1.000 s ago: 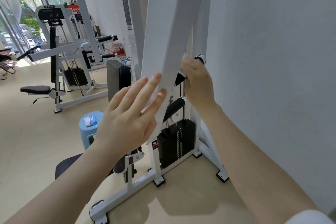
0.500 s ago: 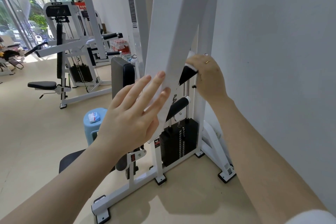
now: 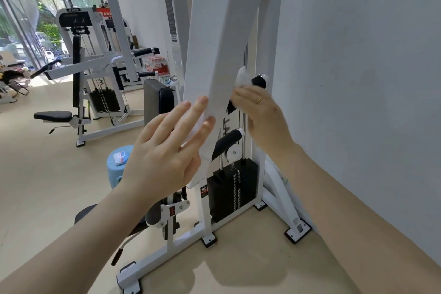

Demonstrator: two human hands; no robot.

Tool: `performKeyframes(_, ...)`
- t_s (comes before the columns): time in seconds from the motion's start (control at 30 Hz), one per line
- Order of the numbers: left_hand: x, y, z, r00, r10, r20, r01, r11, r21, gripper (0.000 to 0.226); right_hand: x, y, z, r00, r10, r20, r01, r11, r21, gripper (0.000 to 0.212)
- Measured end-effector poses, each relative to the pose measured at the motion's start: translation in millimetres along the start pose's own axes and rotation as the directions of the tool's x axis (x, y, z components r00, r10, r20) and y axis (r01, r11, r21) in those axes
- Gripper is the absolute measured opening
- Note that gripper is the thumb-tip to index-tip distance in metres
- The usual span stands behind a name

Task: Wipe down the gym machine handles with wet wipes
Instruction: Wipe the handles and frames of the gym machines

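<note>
A white slanted machine arm (image 3: 219,55) fills the centre. My left hand (image 3: 167,150) rests flat against its lower end, fingers straight. Behind the arm, the upper black handle (image 3: 259,81) with a chrome end cap sticks out to the right. My right hand (image 3: 262,112) grips this handle lower down, and a white wet wipe (image 3: 242,77) bunches between the fingers and the grip. A second black handle (image 3: 226,141) sits just below, untouched.
The black weight stack (image 3: 232,188) and white base frame (image 3: 167,262) stand on the beige floor. A blue stool (image 3: 114,174) holds a wipe packet (image 3: 120,156). A grey wall (image 3: 358,79) runs close on the right. Other gym machines (image 3: 81,71) stand at the back left.
My right hand has slid down the upper handle with the wipe, uncovering the chrome end cap. My left hand has stayed on the white arm.
</note>
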State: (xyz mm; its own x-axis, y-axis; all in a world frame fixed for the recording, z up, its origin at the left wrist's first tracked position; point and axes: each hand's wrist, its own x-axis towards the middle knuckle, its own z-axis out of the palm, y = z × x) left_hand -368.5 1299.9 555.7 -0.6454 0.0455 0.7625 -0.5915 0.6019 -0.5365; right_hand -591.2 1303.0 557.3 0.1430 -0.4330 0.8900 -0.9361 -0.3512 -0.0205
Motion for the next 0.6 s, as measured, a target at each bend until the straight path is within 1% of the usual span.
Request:
performKeyframes(0.03, -0.1, 0.4, 0.1, 1.0, 0.001, 0.0, -0.001, 1.0, 0.005, 0.043, -3.5, -4.8, 0.5, 0.998, -0.065, 0.027, 0.065, 0.998, 0.022, 0.045)
performKeyframes(0.07, 0.0, 0.6, 0.3, 1.0, -0.001, -0.002, 0.001, 1.0, 0.008, 0.042, -3.8, -3.5, -0.1, 0.996, -0.083, 0.042, 0.081, 0.995, 0.05, 0.046)
performKeyframes(0.1, 0.5, 0.6, 0.5, 1.0, -0.004, -0.003, 0.004, 1.0, 0.007, 0.043, -1.3, 1.9, -1.1, 0.998, -0.055, 0.033, 0.053, 0.996, 0.07, 0.047)
performKeyframes(0.17, 1.0, 0.3, 0.5, 1.0, -0.008, 0.008, 0.008, 1.0, -0.002, 0.043, 6.5, 13.4, -1.8, 0.997, 0.083, -0.011, -0.082, 0.996, 0.039, 0.052)
performKeyframes(0.23, 0.2, 0.1, 0.4, 1.0, -0.014, 0.019, 0.014, 1.0, -0.006, 0.044, 15.0, 16.2, -1.5, 0.978, 0.206, 0.029, -0.206, 0.979, -0.006, 0.057)
performKeyframes(0.3, -0.2, 0.6, 0.0, 1.0, -0.018, 0.02, 0.018, 1.0, -0.014, 0.044, 30.3, 16.0, -8.2, 0.955, 0.262, 0.137, -0.264, 0.964, -0.004, 0.054)
performKeyframes(0.37, 0.8, 1.9, -1.4, 1.0, -0.02, 0.013, 0.02, 1.0, -0.02, 0.043, 46.7, 9.3, -22.1, 0.903, 0.308, 0.299, -0.331, 0.943, 0.027, 0.044)
performKeyframes(0.4, 1.1, 3.0, -2.1, 1.0, -0.022, 0.012, 0.022, 0.999, -0.025, 0.043, 52.6, 4.2, -26.6, 0.872, 0.303, 0.385, -0.338, 0.941, 0.024, 0.04)
performKeyframes(0.47, 1.0, 5.5, -2.6, 1.0, -0.026, 0.013, 0.026, 0.999, -0.035, 0.042, 55.5, -13.6, -28.6, 0.805, 0.269, 0.529, -0.27, 0.96, -0.078, 0.031)
performKeyframes(0.5, 0.6, 6.9, -2.8, 0.999, -0.028, 0.015, 0.029, 0.999, -0.037, 0.042, 51.1, -20.6, -25.5, 0.783, 0.256, 0.567, -0.232, 0.966, -0.115, 0.028)
performKeyframes(0.53, 0.3, 8.0, -2.9, 0.999, -0.03, 0.017, 0.031, 0.999, -0.037, 0.042, 44.8, -25.8, -23.4, 0.8, 0.217, 0.56, -0.196, 0.976, -0.098, 0.026)
performKeyframes(0.6, 0.2, 9.3, -3.5, 0.999, -0.033, 0.025, 0.034, 0.999, -0.04, 0.043, 32.3, -21.9, -19.8, 0.892, 0.135, 0.431, -0.158, 0.987, 0.017, 0.035)
